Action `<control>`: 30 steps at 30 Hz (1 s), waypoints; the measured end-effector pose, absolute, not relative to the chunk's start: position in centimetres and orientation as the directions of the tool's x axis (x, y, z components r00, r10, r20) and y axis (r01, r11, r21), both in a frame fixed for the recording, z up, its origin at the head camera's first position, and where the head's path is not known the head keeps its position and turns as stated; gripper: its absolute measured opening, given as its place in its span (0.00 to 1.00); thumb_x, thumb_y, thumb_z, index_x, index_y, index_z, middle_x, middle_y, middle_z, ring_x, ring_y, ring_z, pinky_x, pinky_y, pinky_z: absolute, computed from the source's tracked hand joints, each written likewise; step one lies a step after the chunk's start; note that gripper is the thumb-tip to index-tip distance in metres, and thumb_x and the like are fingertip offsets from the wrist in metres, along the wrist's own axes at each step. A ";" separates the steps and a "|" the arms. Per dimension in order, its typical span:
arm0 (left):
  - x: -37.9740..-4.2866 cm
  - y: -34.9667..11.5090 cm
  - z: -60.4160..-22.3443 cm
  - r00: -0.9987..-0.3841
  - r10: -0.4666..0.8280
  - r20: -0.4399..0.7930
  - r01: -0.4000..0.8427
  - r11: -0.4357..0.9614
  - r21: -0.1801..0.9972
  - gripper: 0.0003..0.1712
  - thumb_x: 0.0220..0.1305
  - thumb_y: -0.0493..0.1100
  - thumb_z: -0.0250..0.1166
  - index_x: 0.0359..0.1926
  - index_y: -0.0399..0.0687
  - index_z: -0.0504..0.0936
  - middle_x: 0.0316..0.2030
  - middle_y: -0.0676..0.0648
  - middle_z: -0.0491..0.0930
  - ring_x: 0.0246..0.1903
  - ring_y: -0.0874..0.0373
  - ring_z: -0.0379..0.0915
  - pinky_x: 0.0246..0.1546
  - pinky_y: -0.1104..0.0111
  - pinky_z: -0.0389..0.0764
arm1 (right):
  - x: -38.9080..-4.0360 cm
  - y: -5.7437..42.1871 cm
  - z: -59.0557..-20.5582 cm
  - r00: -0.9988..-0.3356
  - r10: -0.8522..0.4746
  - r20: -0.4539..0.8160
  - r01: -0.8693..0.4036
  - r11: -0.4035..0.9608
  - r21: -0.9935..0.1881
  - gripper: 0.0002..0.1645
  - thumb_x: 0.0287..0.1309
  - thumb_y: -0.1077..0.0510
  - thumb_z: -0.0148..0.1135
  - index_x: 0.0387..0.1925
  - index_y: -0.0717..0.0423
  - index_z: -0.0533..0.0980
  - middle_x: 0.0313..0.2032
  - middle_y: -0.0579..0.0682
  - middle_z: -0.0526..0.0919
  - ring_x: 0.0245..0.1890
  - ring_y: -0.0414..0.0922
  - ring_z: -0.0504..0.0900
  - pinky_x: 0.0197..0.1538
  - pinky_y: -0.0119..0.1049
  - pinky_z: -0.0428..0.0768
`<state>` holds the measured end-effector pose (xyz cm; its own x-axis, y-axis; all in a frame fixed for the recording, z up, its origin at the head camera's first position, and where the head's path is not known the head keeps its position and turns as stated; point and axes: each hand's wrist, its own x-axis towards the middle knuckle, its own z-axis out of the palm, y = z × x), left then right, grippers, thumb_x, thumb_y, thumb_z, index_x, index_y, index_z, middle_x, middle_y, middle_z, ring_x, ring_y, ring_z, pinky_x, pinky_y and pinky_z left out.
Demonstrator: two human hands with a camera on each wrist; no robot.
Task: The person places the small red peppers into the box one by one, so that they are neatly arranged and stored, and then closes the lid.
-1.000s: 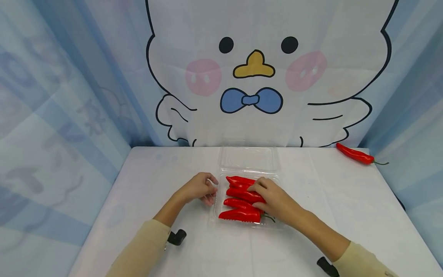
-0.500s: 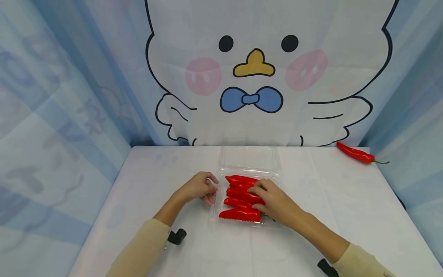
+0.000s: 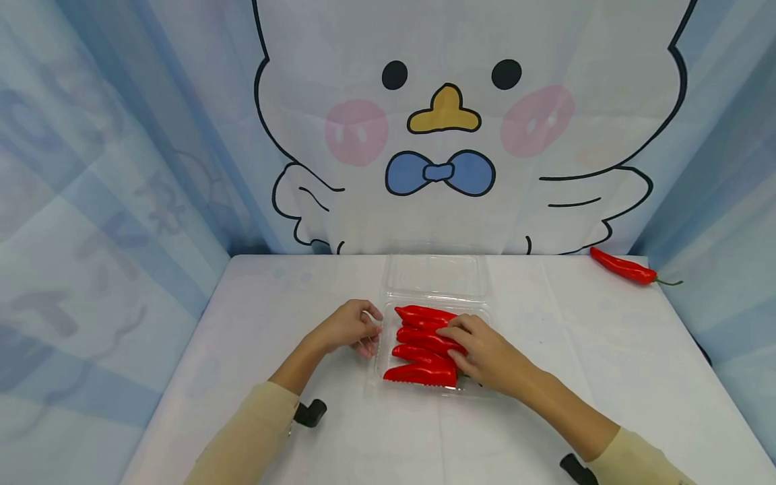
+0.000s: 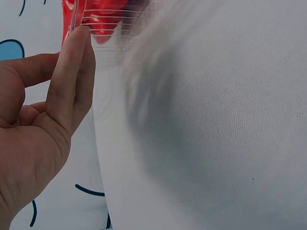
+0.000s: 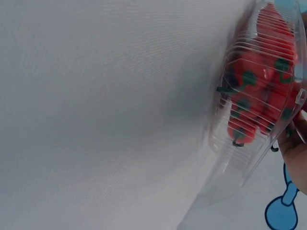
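A clear plastic clamshell box (image 3: 378, 367) stands on the white table with its lid (image 3: 436, 276) folded back. Several red chili peppers (image 3: 418, 374) lie crosswise in it, tips to the left and green stems to the right. My left hand (image 3: 348, 328) is at the box's left side; in the left wrist view its straight fingers (image 4: 72, 72) touch the box wall. From the right, my right hand (image 3: 485, 353) reaches over the stem ends, with fingers and thumb on either side of a middle chili pepper (image 3: 424, 338). The right wrist view shows the stems (image 5: 248, 78) through the ribbed wall.
Another red chili pepper (image 3: 624, 267) lies alone at the table's back right corner. Behind the table hangs a curtain (image 3: 445, 222) with a cartoon bird; blue curtains flank both sides. Both sleeves carry a black wrist mount, the left one (image 3: 310, 413) close over the table.
My right hand has shifted slightly, its thumb moving up and to the right over the peppers. The left hand keeps its place at the box's side.
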<state>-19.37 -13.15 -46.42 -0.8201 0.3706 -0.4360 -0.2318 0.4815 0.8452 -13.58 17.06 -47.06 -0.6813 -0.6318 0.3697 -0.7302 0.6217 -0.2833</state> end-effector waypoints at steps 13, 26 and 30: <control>-19.3 -13.2 -46.5 -0.819 0.357 -0.450 -0.242 0.495 0.835 0.16 0.71 0.34 0.64 0.56 0.34 0.75 0.29 0.41 0.83 0.19 0.55 0.83 0.25 0.66 0.88 | -13.5 17.4 -47.2 -0.705 -0.629 0.328 -0.709 0.624 -0.327 0.32 0.48 0.61 0.82 0.56 0.54 0.80 0.51 0.48 0.80 0.52 0.44 0.79 0.48 0.33 0.89; -19.3 -13.2 -46.3 -0.818 0.363 -0.446 -0.235 0.497 0.836 0.16 0.71 0.34 0.63 0.57 0.34 0.75 0.29 0.41 0.83 0.18 0.55 0.83 0.25 0.66 0.88 | -13.5 17.4 -47.1 -0.698 -0.630 0.339 -0.716 0.624 -0.314 0.30 0.49 0.61 0.82 0.56 0.55 0.81 0.50 0.47 0.80 0.52 0.44 0.79 0.48 0.33 0.89; -19.4 -13.2 -46.4 -0.819 0.369 -0.439 -0.229 0.492 0.840 0.17 0.71 0.34 0.63 0.57 0.33 0.74 0.29 0.41 0.83 0.18 0.55 0.83 0.25 0.66 0.88 | -13.5 17.4 -47.2 -0.702 -0.628 0.336 -0.712 0.624 -0.321 0.31 0.50 0.60 0.81 0.56 0.55 0.80 0.50 0.48 0.81 0.52 0.45 0.79 0.48 0.34 0.89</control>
